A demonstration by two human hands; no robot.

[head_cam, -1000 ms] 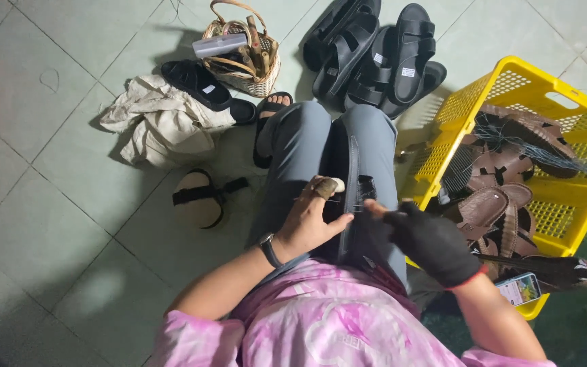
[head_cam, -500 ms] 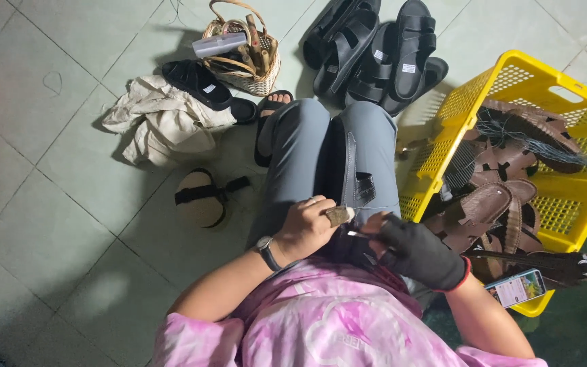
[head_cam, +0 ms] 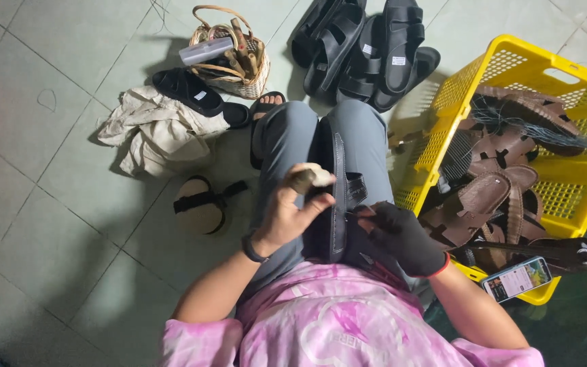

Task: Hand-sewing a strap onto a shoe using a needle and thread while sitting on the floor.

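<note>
The person sits on the pale tiled floor (head_cam: 49, 224) with a black strappy sandal (head_cam: 338, 197) lying lengthwise on the lap, in the middle of the frame, its sole edge turned upward between the grey trouser legs. The bare left hand (head_cam: 293, 214) is closed around a small beige block-like tool (head_cam: 310, 178), which looks like a rubbing or sanding piece, though I cannot tell its material; its end is touching or just beside the upper edge of the sandal. The right hand (head_cam: 399, 234), in a black glove, presses down on the lower part of the sandal, and its grip is narrow, the fingers pinching the strap area to steady it. To do this step well, I think the gloved hand should keep the sandal firm against the thigh, and the tool should meet the edge flat, with light and even pressure, so that the strap is not scratched. At the right of the frame stands a yellow plastic crate (head_cam: 511, 64) full of brown leather sandals (head_cam: 497, 170), near enough to reach. A pile of black sandals (head_cam: 368, 41) lies at the top, and a woven basket (head_cam: 229, 58) at the upper left.
</note>
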